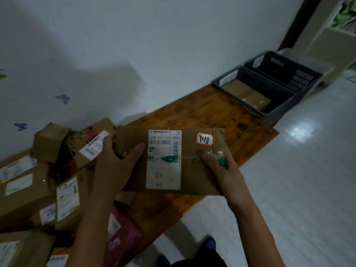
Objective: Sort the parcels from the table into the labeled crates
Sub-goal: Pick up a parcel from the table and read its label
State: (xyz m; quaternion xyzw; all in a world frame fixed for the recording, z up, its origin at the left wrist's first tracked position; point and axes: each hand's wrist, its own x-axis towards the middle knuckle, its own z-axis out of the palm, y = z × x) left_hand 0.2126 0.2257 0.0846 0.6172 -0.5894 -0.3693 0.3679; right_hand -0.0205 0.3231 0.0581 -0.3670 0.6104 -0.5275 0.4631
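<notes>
A flat brown cardboard parcel (pixel 169 160) is held up over the long brown wooden desk (pixel 212 112), label side facing the camera. The left hand (pixel 117 162) grips its left end, thumb lying across the top face and fingers curled round the far edge. The right hand (pixel 223 170) grips the near right corner, thumb pressed on the taped seam and fingers hidden beneath. On the parcel's face sits a white shipping label (pixel 164 159) with barcodes, a green mark along the clear tape, and orange handwriting lower down; to the right of that label is a small red-bordered white sticker (pixel 205 139) with black handwriting.

Left of the held parcel, a heap of brown cardboard boxes (pixel 38 180) with white labels covers that end of the desk, one small cube-like box (pixel 50 142) perched on top. Just below the parcel, partly under the left forearm, lies a pink printed package (pixel 123 237).

Far beyond the parcel, at the other end of the desk, stands a dark grey plastic crate (pixel 281 105) with a white tag on its wall and a brown box (pixel 246 93) lying inside. Touching it on the far side is a second dark slotted crate (pixel 289 72), also tagged. Pale glossy floor (pixel 298 170) stretches to the right of the parcel, and blue butterfly stickers (pixel 62 98) dot the white wall behind the heap.
</notes>
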